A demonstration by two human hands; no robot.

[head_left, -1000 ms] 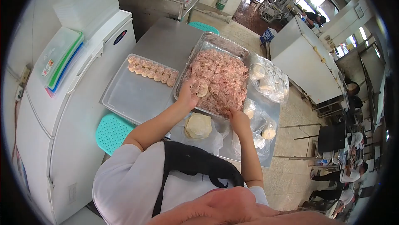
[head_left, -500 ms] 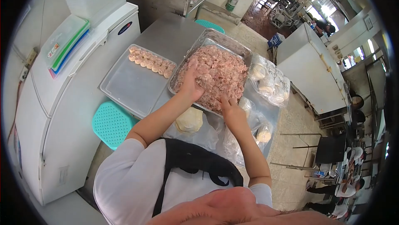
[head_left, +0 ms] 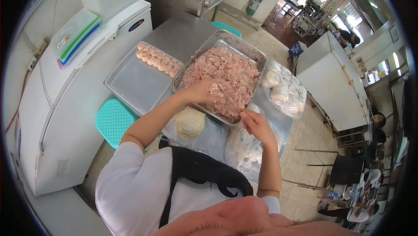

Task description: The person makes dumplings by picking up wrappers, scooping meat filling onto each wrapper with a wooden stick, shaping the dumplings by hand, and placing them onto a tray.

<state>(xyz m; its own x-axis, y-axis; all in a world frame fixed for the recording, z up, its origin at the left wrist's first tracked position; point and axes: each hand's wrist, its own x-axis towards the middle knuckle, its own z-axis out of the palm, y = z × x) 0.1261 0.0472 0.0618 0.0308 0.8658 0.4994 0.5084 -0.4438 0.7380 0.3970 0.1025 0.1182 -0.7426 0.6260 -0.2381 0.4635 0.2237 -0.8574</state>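
A deep metal tray point(head_left: 260, 57) holds a heap of pinkish ground meat point(head_left: 226, 64). Over its near side, my left hand point(head_left: 201, 91) cups a small, pale round dumpling wrapper point(head_left: 216, 89) in its curled fingers. My right hand point(head_left: 257, 125), closed at the tray's near right corner, grips a thin stick-like spatula point(head_left: 230, 99) whose far end reaches the wrapper. To the left lies a flat plastic tray point(head_left: 135, 83) with rows of filled dumplings point(head_left: 159, 60) along its far edge. A stack of round wrappers point(head_left: 190, 123) sits on plastic close to my body.
Bagged wrapper stacks point(head_left: 285, 90) lie right of the meat tray, and more plastic bags point(head_left: 244, 149) lie nearer me. A turquoise stool point(head_left: 115, 123) stands left of the steel table. A white freezer point(head_left: 96, 92) runs along the left. Other people are at the far right.
My left hand has drawn back from the meat toward the tray's near side. My right hand has lifted slightly away from the tray edge, and the spatula now shows against the wrapper.
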